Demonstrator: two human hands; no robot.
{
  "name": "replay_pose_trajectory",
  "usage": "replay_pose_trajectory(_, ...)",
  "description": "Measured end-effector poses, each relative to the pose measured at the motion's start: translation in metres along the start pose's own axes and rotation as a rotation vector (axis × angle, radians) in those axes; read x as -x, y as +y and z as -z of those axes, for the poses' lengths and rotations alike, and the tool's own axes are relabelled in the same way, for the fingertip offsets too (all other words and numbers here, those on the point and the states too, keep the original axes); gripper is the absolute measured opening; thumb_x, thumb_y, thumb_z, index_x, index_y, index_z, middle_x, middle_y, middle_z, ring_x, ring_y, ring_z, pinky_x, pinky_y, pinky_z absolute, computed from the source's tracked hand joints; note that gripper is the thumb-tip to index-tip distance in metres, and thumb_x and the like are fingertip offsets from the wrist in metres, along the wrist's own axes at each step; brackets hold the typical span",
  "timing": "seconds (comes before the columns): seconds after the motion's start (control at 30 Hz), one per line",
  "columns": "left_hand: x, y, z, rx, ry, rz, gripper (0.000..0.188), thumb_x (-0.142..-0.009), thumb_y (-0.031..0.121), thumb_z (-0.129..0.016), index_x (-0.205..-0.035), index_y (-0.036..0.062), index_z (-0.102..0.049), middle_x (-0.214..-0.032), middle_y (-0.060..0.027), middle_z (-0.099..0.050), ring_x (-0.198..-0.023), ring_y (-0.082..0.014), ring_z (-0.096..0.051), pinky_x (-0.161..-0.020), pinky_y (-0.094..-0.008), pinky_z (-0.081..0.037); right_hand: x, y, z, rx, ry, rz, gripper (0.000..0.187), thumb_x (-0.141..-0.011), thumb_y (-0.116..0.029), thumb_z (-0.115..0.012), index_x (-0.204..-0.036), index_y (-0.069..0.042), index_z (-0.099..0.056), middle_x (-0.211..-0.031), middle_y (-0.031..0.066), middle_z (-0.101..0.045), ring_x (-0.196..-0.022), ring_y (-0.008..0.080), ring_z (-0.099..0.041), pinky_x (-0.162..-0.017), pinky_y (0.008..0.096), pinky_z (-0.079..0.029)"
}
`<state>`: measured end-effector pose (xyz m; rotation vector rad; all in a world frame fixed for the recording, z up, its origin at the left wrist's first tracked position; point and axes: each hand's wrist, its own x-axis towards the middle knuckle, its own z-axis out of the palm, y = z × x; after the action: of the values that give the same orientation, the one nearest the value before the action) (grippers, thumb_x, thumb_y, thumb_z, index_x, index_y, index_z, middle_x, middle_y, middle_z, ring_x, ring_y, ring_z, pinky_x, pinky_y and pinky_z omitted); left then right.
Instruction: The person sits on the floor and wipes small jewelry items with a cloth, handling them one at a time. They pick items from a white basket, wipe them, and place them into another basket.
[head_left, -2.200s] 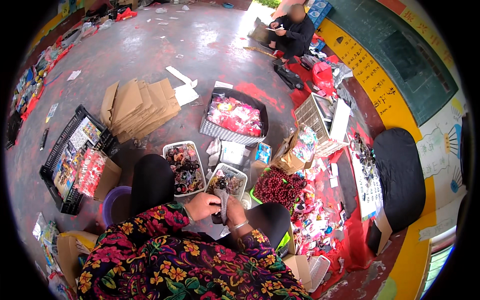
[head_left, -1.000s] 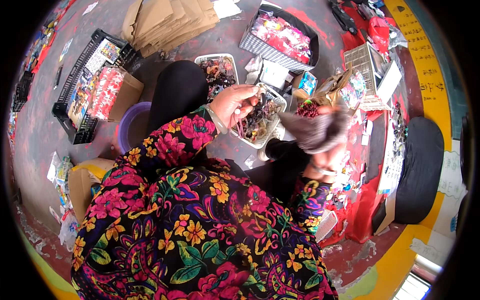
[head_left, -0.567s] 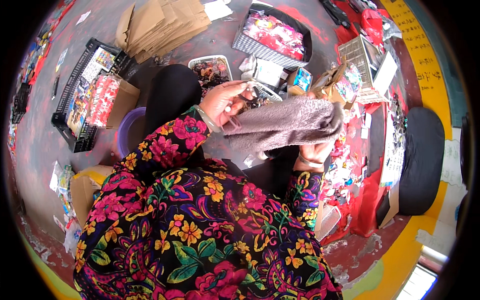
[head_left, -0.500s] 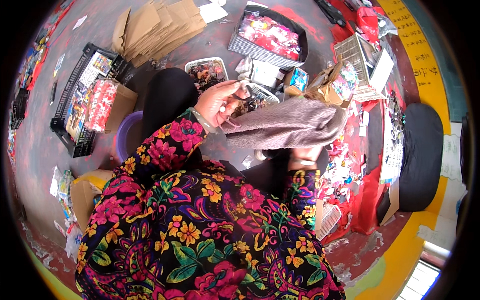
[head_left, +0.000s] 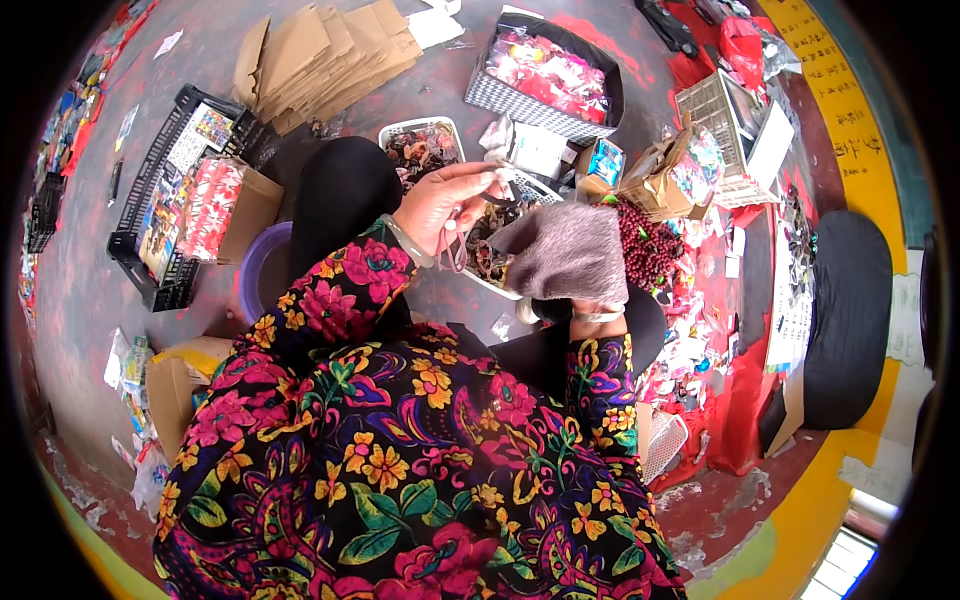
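My left hand (head_left: pixel 440 208) is closed in a pinch at the centre, above the baskets. From its fingers a short dark strip reaches right, and a thin pinkish loop (head_left: pixel 453 253) hangs below the palm; they look like hair ties. A greyish-mauve plush cloth (head_left: pixel 570 252) drapes over my right hand and hides its fingers; only the wrist (head_left: pixel 600 325) shows. The two hands are apart. Just beyond them stand a white basket (head_left: pixel 461 140) of dark and brown bands and a second white basket (head_left: pixel 548 192) with similar contents, partly covered by the cloth.
A patterned bin (head_left: pixel 540 108) of pink and red packets stands at the far side, near flattened cardboard (head_left: pixel 325 62). On the left are a black crate (head_left: pixel 125 215) and a purple basin (head_left: pixel 250 285). Dark red beads (head_left: pixel 650 240) and small packets lie to the right.
The cloth has drawn back from my left hand and bunched over my right, which has shifted slightly left. Red beads formerly behind the cloth now show.
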<state>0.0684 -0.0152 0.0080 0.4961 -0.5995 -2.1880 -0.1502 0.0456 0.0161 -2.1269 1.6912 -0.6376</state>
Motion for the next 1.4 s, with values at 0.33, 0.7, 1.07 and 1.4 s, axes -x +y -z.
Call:
replay_pose_trajectory(0.33, 0.004, -0.014, -0.015, -0.246, -0.082, 0.199, 0.018, -0.09, 0.011, -0.045, -0.099, -0.0013, -0.054, -0.074, -0.0046, -0.054, -0.045, -0.0027, -0.038, -0.04, -0.0156, -0.029, -0.021, -0.036, -0.015, -0.196, 0.259, 0.114, 0.027, -0.071, -0.025, -0.061, -0.088, -0.005, -0.057, -0.071, 0.0072, -0.056, -0.067, 0.024, -0.055, -0.064, 0.0344, -0.043)
replay_pose_trajectory(0.7, 0.006, -0.04, -0.019, -0.336, -0.077, 0.302, 0.016, -0.088, 0.014, -0.05, -0.083, 0.0001, -0.056, -0.069, -0.0028, -0.054, -0.046, -0.0033, -0.039, -0.04, -0.0172, -0.029, -0.008, -0.035, -0.039, -1.838, 0.089, -0.616, 0.034, -0.088, -0.038, -0.048, -0.076, -0.007, -0.056, -0.052, 0.0036, -0.05, -0.042, 0.017, -0.049, -0.04, 0.0302, -0.043)
replay_pose_trajectory(1.07, 0.005, -0.026, -0.019, 0.158, 0.004, 0.351, 0.02, -0.09, 0.02, -0.045, -0.077, 0.0049, -0.048, -0.065, 0.0025, -0.045, -0.042, -0.0026, -0.034, -0.038, -0.0163, -0.025, -0.016, -0.033, -0.038, -1.306, -0.028, -0.372, 0.036, -0.083, -0.034, -0.049, -0.099, -0.002, -0.052, -0.086, 0.0117, -0.056, -0.074, 0.025, -0.054, -0.066, 0.0357, -0.046)
replay_pose_trajectory(1.4, 0.008, -0.029, -0.012, 0.083, 0.056, 0.462, 0.013, -0.088, 0.016, -0.048, -0.079, 0.0074, -0.048, -0.06, -0.0021, -0.05, -0.034, -0.0067, -0.033, -0.033, -0.0196, -0.024, -0.017, -0.041, -0.012, 0.074, -0.016, 0.351, 0.019, -0.068, -0.012, -0.058, -0.084, -0.001, -0.055, -0.077, 0.0133, -0.056, -0.073, 0.0299, -0.056, -0.065, 0.0385, -0.045)
